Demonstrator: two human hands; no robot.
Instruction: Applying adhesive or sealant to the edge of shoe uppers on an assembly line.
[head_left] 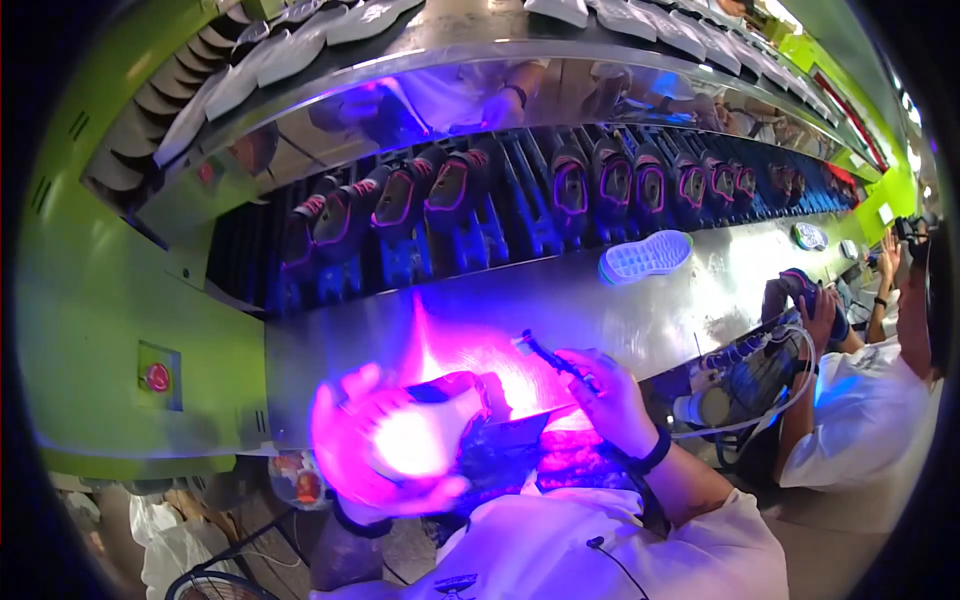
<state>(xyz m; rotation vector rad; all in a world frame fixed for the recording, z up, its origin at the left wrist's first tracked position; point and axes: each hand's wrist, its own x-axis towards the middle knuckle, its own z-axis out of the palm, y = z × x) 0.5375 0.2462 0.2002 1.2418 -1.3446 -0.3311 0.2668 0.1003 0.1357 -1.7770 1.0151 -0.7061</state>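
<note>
My left hand (345, 440) is washed in glaring pink-violet light, its fingers wrapped round a dark shoe (465, 388) tilted over the near edge of the metal bench (345, 345). Glare hides much of the shoe's surface under the hand. In my right hand (618, 405) is a slim dark brush (545, 352), its head pointing up and left over the brightly lit bench top. The brush is apart from the shoe. Farther back on the bench lies a pale shoe sole (645, 257), tread side up.
Behind the bench, a dark slatted conveyor (515, 215) carries several dark shoes with pink trim (568, 183). Several white soles (290, 52) line the shelf above. At right, a co-worker's hands (820, 315) hold a shoe, near a pale cup (708, 408). A red button (157, 377) is on the green panel.
</note>
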